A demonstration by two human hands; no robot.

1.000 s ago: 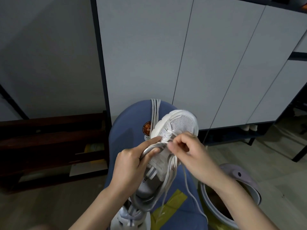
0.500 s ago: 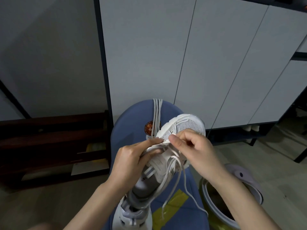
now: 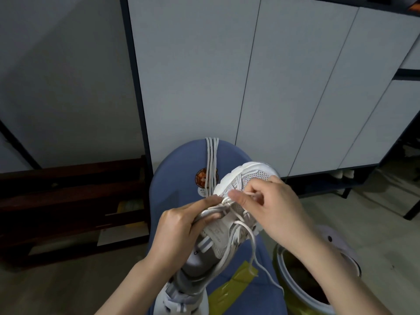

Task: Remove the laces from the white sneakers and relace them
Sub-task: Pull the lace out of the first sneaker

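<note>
While the sneaker (image 3: 236, 223) is gripped by the left hand (image 3: 181, 226) and the lace (image 3: 247, 235) pinched by the right hand (image 3: 270, 208), an eyelet could be missed if the pinch slips.

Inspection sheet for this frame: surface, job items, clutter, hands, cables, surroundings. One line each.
Surface: blue padded surface with yellow tape stuck on it near the person.
Job's things: white sneaker held above it, toe pointing away, lace partly threaded with loose ends hanging; spare white laces draped over the far edge; second sneaker at the bottom, partly hidden.
Clutter: round sticker under the spare laces.
Hands: left hand grips the sneaker's side; right hand pinches the lace near the toe eyelets.
Cables: nothing seen.
Surroundings: white cabinet doors behind, dark wooden rack on the left, open bin on the right.
</note>
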